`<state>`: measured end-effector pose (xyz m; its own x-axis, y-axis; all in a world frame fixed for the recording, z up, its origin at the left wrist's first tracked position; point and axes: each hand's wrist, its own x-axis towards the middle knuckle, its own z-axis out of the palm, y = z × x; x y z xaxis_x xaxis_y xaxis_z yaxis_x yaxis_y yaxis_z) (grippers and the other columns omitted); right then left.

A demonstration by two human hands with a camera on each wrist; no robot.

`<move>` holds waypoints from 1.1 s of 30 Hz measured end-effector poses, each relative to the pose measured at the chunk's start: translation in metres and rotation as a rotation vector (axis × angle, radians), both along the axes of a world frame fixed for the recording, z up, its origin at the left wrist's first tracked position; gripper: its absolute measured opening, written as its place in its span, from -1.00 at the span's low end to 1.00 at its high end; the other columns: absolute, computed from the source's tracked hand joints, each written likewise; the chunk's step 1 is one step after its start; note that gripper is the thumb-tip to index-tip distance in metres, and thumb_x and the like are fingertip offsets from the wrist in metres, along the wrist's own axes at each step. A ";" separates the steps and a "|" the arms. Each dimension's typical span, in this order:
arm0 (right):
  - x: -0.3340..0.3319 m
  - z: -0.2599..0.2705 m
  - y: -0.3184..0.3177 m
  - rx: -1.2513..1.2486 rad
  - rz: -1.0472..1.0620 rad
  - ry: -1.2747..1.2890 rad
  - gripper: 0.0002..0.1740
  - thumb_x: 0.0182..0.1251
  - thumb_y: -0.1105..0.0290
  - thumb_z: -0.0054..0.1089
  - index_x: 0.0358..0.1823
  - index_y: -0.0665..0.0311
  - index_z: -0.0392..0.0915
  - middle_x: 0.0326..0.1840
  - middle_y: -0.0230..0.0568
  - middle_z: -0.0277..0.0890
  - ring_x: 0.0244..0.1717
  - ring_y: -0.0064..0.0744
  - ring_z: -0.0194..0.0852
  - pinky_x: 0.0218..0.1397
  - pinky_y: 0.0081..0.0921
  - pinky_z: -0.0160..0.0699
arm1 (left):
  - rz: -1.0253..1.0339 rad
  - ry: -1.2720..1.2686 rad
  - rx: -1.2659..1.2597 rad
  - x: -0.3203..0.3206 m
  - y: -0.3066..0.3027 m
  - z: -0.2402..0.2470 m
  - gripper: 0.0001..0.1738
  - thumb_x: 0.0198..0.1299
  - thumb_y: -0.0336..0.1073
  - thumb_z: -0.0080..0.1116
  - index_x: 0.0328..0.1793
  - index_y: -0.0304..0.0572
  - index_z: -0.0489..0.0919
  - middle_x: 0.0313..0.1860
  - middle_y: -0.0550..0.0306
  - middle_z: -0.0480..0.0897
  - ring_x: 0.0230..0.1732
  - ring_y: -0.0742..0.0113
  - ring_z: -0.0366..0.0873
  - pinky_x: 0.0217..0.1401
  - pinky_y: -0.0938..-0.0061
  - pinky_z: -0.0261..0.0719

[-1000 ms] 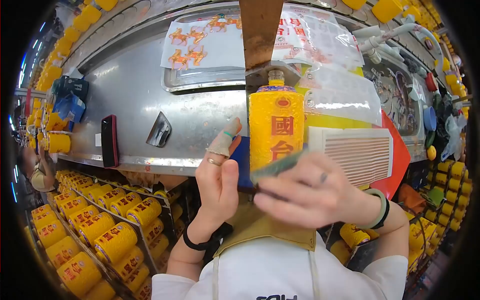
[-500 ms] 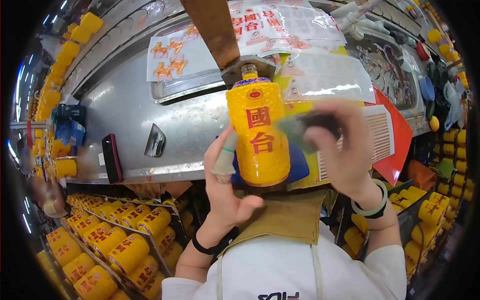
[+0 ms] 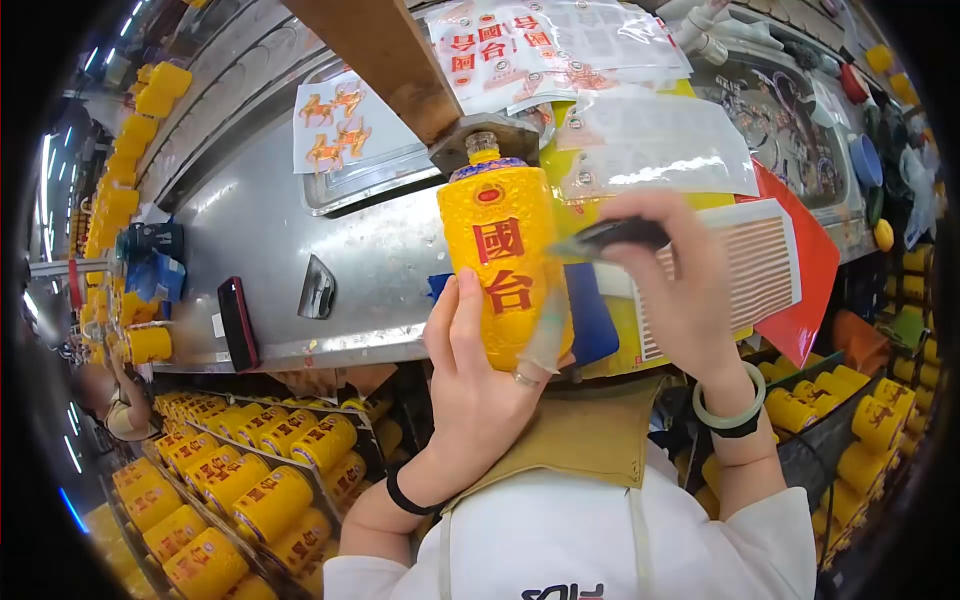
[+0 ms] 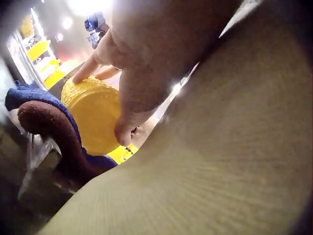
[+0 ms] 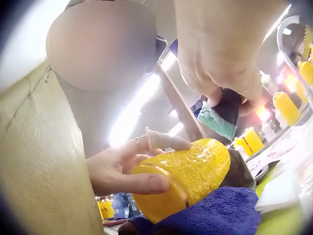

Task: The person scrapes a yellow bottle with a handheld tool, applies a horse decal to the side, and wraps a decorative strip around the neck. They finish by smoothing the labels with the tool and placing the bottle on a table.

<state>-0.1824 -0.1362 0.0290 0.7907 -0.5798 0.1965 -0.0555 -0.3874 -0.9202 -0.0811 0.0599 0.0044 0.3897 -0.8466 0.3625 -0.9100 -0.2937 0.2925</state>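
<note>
A yellow embossed bottle [image 3: 515,265] with red characters leans with its clear glass neck in a metal holder [image 3: 450,150] on a wooden bar. My left hand [image 3: 485,405] grips its lower end, fingers spread around the body. One finger wears a pale finger cot [image 3: 545,340], and in the right wrist view the thumb [image 5: 149,183] lies by the base. My right hand [image 3: 690,300] pinches a black scraper [image 3: 625,234] whose green-covered edge [image 5: 215,121] is beside the bottle's upper right side. Under the bottle is a blue cloth [image 3: 592,320].
Transfer sheets with red characters [image 3: 490,50] and orange horses [image 3: 335,125] lie at the back. At right are a striped sheet [image 3: 725,270] and red sheet [image 3: 805,260]. A phone [image 3: 238,322] and dark glossy piece [image 3: 318,288] lie left. Racks of yellow bottles [image 3: 275,500] stand below.
The right hand has lifted the scraper from the bottle's lower front to its upper right side. The left hand, earlier beside the bottle with fingers extended, now wraps its lower end.
</note>
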 end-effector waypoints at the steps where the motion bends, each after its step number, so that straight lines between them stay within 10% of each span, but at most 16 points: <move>1: 0.001 0.001 0.001 0.028 0.044 0.021 -0.68 0.35 0.71 0.30 0.10 0.34 0.64 0.03 -0.10 0.71 0.06 -0.23 0.74 0.12 -0.36 0.69 | 0.001 0.001 0.002 -0.001 0.000 -0.001 -0.19 0.03 -0.13 0.68 0.49 0.43 0.64 0.56 -0.31 0.23 0.44 -0.35 0.33 0.38 -0.03 0.48; 7: 0.015 -0.015 -0.001 -0.166 -0.097 -0.149 -0.72 0.26 0.73 0.32 -0.03 0.31 0.71 -0.10 -0.15 0.74 -0.07 -0.07 0.69 0.03 -0.27 0.65 | 0.087 0.161 -0.044 -0.005 0.002 -0.008 -0.22 0.05 -0.16 0.68 0.47 0.42 0.66 0.60 -0.32 0.20 0.47 -0.37 0.29 0.43 -0.03 0.45; 12: -0.001 -0.029 0.002 -0.579 0.124 -0.269 -0.77 0.12 0.56 0.40 -0.17 0.14 0.79 -0.01 -0.35 0.78 -0.04 -0.30 0.63 -0.01 -0.33 0.57 | -0.072 0.489 -0.193 0.020 0.027 -0.012 0.05 0.17 0.15 0.58 0.59 -0.42 0.40 0.63 -0.39 0.27 0.57 -0.26 0.33 0.57 0.00 0.38; 20: -0.020 -0.012 0.014 -0.438 0.112 -0.184 -0.73 0.14 0.55 0.51 -0.10 0.19 0.74 -0.02 -0.31 0.76 -0.19 -0.30 0.58 -0.10 -0.38 0.55 | -0.051 0.215 -0.065 0.024 0.015 -0.001 0.06 0.13 0.52 0.33 0.54 -0.13 0.58 0.49 -0.44 0.37 0.37 -0.35 0.44 0.38 -0.04 0.51; 25: -0.017 -0.025 0.018 -0.158 -0.122 -0.285 -0.64 0.43 0.66 0.34 0.19 0.39 0.51 0.01 -0.10 0.63 -0.02 -0.34 0.61 0.09 -0.49 0.57 | -0.028 0.100 -0.009 0.029 0.000 0.015 -0.16 0.09 0.32 0.48 0.34 -0.14 0.72 0.32 -0.36 0.48 0.08 -0.23 0.59 -0.07 0.22 0.71; 33: -0.021 -0.029 0.031 0.142 -0.270 -0.171 -0.64 0.50 0.67 0.26 0.27 0.40 0.50 0.09 -0.22 0.57 0.11 -0.47 0.59 0.24 -0.52 0.56 | 0.007 0.270 -0.221 0.029 0.005 -0.001 -0.24 0.12 0.13 0.56 0.34 -0.21 0.70 0.41 -0.39 0.48 0.13 -0.23 0.63 0.06 0.12 0.75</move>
